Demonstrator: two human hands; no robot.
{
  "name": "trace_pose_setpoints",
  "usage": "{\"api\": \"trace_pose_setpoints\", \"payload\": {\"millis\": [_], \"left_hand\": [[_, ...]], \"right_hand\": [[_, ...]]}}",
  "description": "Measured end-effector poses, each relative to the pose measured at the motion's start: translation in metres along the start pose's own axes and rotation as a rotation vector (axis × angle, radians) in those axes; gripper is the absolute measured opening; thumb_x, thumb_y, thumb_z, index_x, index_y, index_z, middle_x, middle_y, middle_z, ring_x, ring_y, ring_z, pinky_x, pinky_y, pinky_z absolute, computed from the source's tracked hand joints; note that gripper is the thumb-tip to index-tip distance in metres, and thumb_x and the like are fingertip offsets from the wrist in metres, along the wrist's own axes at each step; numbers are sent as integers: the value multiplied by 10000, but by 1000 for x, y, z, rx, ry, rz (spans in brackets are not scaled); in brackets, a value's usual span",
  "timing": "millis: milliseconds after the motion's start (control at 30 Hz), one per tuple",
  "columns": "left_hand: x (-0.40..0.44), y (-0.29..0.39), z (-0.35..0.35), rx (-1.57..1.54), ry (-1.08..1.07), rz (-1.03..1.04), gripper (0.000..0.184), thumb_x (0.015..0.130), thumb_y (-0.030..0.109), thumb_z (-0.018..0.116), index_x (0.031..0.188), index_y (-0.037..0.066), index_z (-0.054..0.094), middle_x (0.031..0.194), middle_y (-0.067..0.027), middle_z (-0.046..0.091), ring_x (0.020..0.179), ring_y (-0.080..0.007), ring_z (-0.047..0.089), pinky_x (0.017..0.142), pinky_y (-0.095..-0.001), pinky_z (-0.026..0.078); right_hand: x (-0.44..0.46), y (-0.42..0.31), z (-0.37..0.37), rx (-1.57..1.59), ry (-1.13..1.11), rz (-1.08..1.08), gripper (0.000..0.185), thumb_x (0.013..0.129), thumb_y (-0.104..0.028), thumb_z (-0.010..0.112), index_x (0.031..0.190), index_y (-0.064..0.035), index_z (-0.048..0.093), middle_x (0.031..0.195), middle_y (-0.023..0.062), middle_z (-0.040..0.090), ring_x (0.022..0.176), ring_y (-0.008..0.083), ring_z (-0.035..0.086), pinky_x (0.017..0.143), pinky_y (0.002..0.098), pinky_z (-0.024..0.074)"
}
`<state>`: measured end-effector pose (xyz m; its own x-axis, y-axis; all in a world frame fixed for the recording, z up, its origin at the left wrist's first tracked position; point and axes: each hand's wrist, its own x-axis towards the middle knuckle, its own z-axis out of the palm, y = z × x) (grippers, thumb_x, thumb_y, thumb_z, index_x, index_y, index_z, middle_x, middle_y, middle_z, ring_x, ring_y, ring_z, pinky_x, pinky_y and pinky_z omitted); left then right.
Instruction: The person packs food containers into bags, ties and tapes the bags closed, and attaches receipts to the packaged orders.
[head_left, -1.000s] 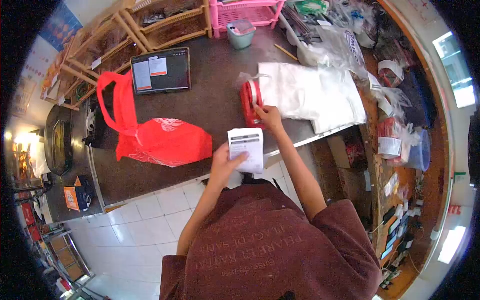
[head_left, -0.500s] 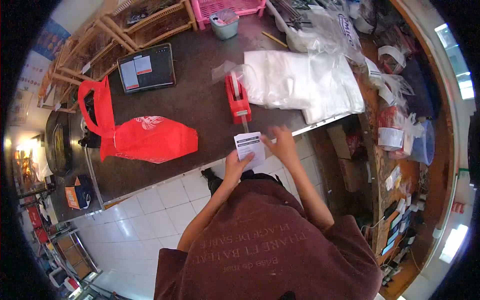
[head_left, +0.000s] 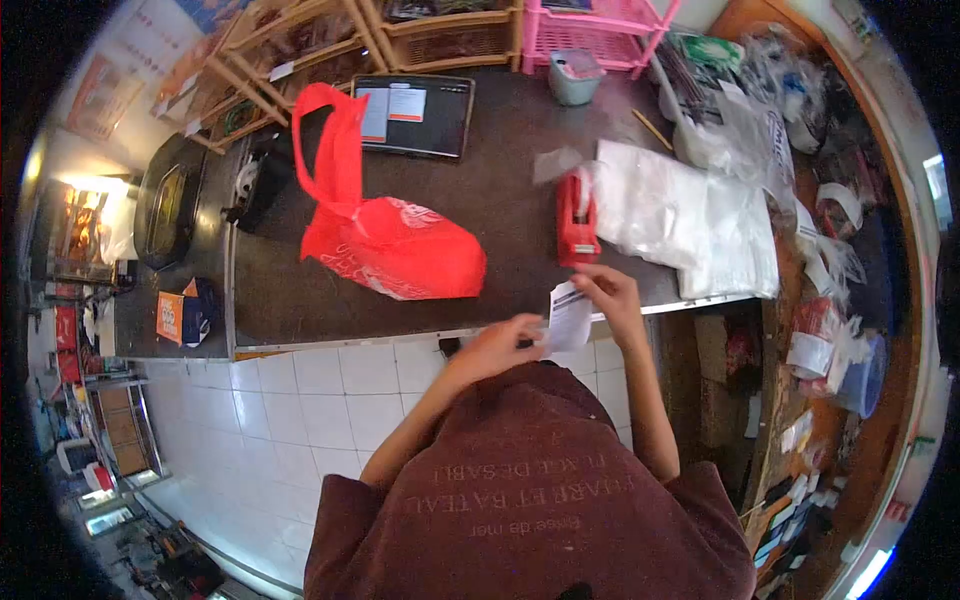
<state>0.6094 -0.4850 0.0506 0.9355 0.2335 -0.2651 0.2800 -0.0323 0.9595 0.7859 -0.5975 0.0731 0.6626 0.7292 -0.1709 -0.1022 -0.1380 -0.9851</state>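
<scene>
Paper slip (head_left: 571,322), centre frame, sits between hands. Right hand (head_left: 616,300): narrow, near red tape dispenser (head_left: 577,245). Left hand (head_left: 497,350): part-curled. Grip of either: indeterminable.

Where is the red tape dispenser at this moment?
In the head view, the red tape dispenser stands right of centre on the dark table, beside the left edge of the white plastic bags, just beyond the right hand.
</scene>
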Motion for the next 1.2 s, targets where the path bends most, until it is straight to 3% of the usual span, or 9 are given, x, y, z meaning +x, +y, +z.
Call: {"api": "trace_pose_setpoints", "payload": {"millis": [100,167,233,300,500,567,733,833,1200], "left_hand": [[-82,105,-89,154,11,172,238,736,102,649,959,38,597,934,-83,607,782,-163,594,714,-295,463],[-117,112,-140,253,326,477,222,705,71,647,924,53,615,907,-66,608,796,-188,581,725,-306,451],[-120,143,-171,820,653,526,251,673,92,657,920,65,616,972,-57,587,905,-237,534,801,-336,409],[-101,151,-191,984,605,552,247,673,135,650,914,90,617,1104,-55,520,1082,-271,428,926,-404,320],[-57,133,-227,1165,292,621,314,658,145,643,969,140,603,1253,-46,409,1234,-266,285,1046,-492,111],[-51,128,-237,1021,243,726,250,663,126,610,909,82,602,1184,-51,451,1179,-259,339,1000,-445,215],[-33,117,-254,909,137,818,280,607,30,582,883,69,601,1151,-64,467,1131,-247,385,964,-378,264],[-31,120,-260,886,97,831,226,655,178,609,842,54,592,1139,-67,487,1119,-256,398,956,-372,282],[2,115,-290,601,-188,824,156,795,133,520,882,36,605,1115,-89,489,1066,-242,438,921,-347,335]], "right_hand": [[-25,-71,31,50,-224,-118,136,744,-64,640,866,-6,650,784,62,636,731,97,559,644,226,425],[-32,-108,56,-38,-381,-307,162,705,-46,663,861,-4,650,779,65,635,690,120,563,633,241,427],[-36,-139,90,-68,-488,-506,172,699,-49,665,865,-8,648,747,79,624,661,154,567,613,255,430],[-40,-160,126,-175,-478,-535,198,671,-43,673,865,-13,650,714,81,626,672,177,566,631,280,428],[-13,-154,210,-541,-183,-877,258,658,-53,666,913,-51,625,801,73,603,759,240,556,709,334,431],[-1,-152,221,-712,-50,-949,279,659,-41,644,935,-47,603,848,78,587,828,251,537,725,339,424],[10,-146,228,-751,34,-827,227,688,-35,614,915,-46,600,909,94,563,874,263,532,747,349,433],[5,-150,233,-720,75,-690,213,698,-27,607,910,-28,601,908,113,561,837,274,548,717,348,448],[9,-162,239,-752,145,-479,182,708,-22,597,889,5,599,785,158,572,725,294,578,640,345,456]]}}
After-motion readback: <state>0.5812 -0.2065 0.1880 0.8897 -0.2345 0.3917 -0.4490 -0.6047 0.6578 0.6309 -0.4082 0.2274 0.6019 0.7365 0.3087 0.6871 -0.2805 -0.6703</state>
